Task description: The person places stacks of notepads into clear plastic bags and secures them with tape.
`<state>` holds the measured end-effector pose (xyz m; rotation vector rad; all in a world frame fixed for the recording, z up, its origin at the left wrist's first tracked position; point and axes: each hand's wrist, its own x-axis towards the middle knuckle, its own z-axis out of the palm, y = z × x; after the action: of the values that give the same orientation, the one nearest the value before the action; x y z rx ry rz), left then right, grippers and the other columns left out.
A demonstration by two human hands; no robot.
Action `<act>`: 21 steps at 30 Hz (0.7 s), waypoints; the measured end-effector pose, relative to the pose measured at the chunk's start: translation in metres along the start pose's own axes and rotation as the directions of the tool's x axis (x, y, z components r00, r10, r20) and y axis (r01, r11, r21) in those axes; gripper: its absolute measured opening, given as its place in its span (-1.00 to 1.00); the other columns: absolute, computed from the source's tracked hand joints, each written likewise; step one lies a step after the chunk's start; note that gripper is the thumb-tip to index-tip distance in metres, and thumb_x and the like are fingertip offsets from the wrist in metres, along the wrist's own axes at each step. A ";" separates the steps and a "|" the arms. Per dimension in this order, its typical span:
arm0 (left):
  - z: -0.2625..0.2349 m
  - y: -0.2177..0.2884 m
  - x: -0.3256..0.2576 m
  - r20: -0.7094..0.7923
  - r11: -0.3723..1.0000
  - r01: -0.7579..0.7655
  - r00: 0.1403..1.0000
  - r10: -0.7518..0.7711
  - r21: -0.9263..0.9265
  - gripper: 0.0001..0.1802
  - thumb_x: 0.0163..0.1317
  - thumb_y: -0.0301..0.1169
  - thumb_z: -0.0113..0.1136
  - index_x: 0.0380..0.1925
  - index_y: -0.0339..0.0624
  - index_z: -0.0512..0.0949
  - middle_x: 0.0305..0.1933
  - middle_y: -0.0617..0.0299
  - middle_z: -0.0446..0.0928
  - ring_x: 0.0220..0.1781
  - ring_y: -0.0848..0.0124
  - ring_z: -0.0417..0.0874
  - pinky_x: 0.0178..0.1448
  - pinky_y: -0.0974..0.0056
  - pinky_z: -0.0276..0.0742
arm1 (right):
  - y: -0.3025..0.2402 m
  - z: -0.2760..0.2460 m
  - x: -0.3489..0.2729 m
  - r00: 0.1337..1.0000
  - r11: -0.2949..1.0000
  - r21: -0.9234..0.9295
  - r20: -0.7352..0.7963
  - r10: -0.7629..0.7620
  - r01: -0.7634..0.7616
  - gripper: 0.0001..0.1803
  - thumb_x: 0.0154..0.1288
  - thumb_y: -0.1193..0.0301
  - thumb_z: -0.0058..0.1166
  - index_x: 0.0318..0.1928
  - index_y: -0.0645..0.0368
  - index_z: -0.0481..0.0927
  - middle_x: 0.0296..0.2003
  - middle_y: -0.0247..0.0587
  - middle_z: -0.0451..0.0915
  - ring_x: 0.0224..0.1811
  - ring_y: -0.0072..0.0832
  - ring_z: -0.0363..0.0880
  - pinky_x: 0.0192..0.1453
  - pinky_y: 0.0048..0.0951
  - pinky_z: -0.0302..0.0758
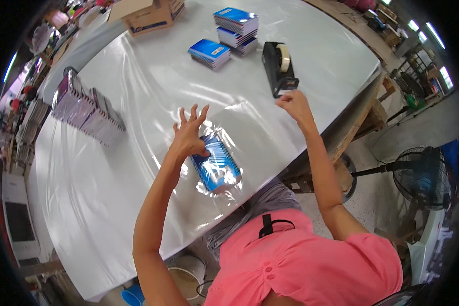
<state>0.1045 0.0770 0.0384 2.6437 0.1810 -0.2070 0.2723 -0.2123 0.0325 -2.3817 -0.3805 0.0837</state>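
Blue spiral notebooks wrapped in clear plastic film (217, 162) lie at the near side of the table. My left hand (190, 133) has its thumb pressed on the upper end of this bundle, with the other fingers spread and raised. Farther right, my right hand (294, 103) is closed at the front end of a black tape dispenser (273, 74), its fingers pinched together. The dispenser carries a roll of pale tape (284, 57). Whatever sits between the right fingertips is too small to make out.
Blue notebooks are stacked (235, 28) at the back, with a smaller pile (209, 52) beside them. Film-wrapped dark notebooks (86, 109) stand at the left. An open cardboard box (145, 15) sits at the far edge of the white-covered table (102, 204). A black fan (422, 176) stands right of it.
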 end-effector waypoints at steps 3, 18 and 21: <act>0.000 -0.008 -0.001 0.020 1.000 0.023 1.000 -0.023 -0.009 0.54 -0.68 -0.43 0.63 0.48 0.37 -0.01 0.59 0.09 -0.09 0.59 -0.19 -0.34 0.43 -0.48 -0.18 | -0.088 0.015 -0.030 0.790 0.956 0.270 0.558 -0.254 0.117 -0.73 0.07 0.24 0.34 -0.43 0.21 0.72 -0.63 -0.36 0.52 -0.57 -0.65 0.35 -0.46 -0.48 0.26; 0.004 -0.011 0.003 -0.001 0.999 -0.022 1.000 0.022 -0.027 0.45 -0.61 -0.40 0.55 0.48 0.30 0.02 0.57 0.00 -0.06 0.57 -0.25 -0.32 0.39 -0.52 -0.17 | -0.167 0.090 -0.073 0.656 0.725 -0.270 0.685 -0.318 0.634 -0.56 -0.19 0.14 0.46 -0.31 0.15 0.73 -0.41 -0.04 0.69 -0.26 -0.13 0.71 -0.16 -0.18 0.62; -0.002 -0.013 0.003 0.007 0.999 -0.032 0.999 0.032 0.027 0.42 -0.56 -0.35 0.56 0.48 0.30 0.02 0.56 -0.03 -0.05 0.56 -0.28 -0.30 0.38 -0.54 -0.17 | -0.159 0.088 -0.074 0.669 0.725 -0.227 0.624 -0.404 0.650 -0.57 -0.14 0.12 0.44 -0.32 0.17 0.73 -0.41 -0.04 0.69 -0.25 -0.12 0.70 -0.15 -0.19 0.61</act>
<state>0.1056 0.0898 0.0340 2.6703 0.1344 -0.2095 0.1479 -0.0651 0.0695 -2.5214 -1.5277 0.4385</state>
